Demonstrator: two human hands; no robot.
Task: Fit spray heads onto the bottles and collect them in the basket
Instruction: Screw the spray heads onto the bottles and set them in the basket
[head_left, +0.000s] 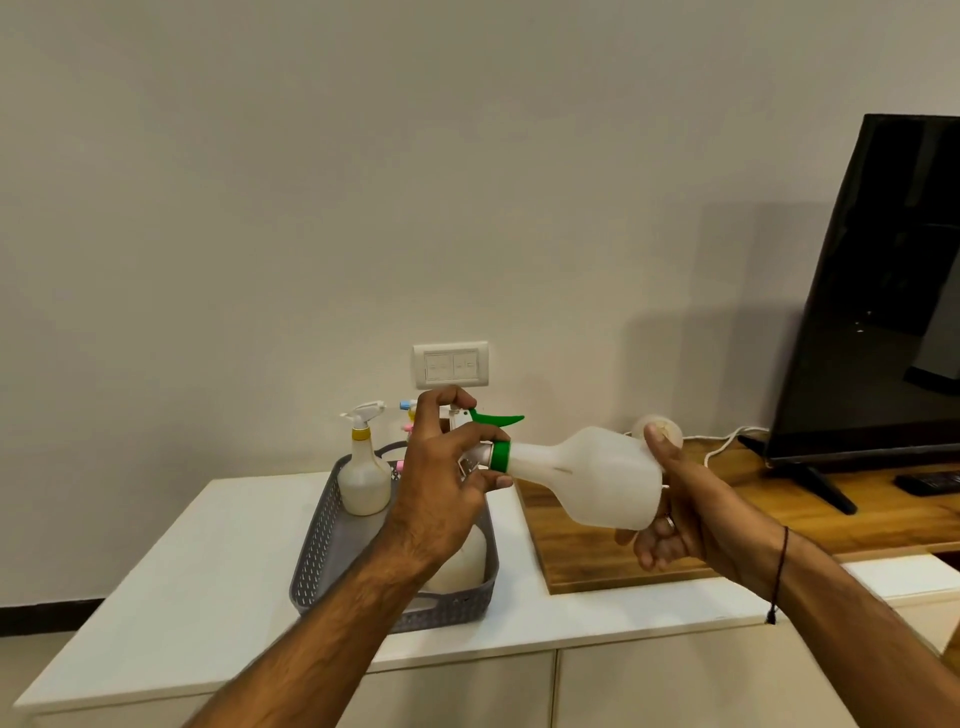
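A white bulb-shaped bottle (597, 475) lies sideways in the air, neck pointing left, above the counter. My right hand (675, 512) grips its wide base. My left hand (441, 467) is closed around the green-collared spray head (500, 453) at the bottle's neck, its green trigger (501, 419) sticking up. Below, the grey perforated basket (322, 545) holds an upright bottle with a yellow-collared white sprayer (363, 467). Another white bottle (462, 564) stands in the basket, partly hidden by my left forearm. Pink and blue sprayer parts (408, 415) peek out behind my left hand.
The basket rests on a white cabinet top (208, 561). A wooden surface (597, 551) adjoins it on the right, carrying a black TV (883, 291), a dark remote (930, 482) and a white cable (722, 441). A wall socket plate (450, 365) sits behind the basket.
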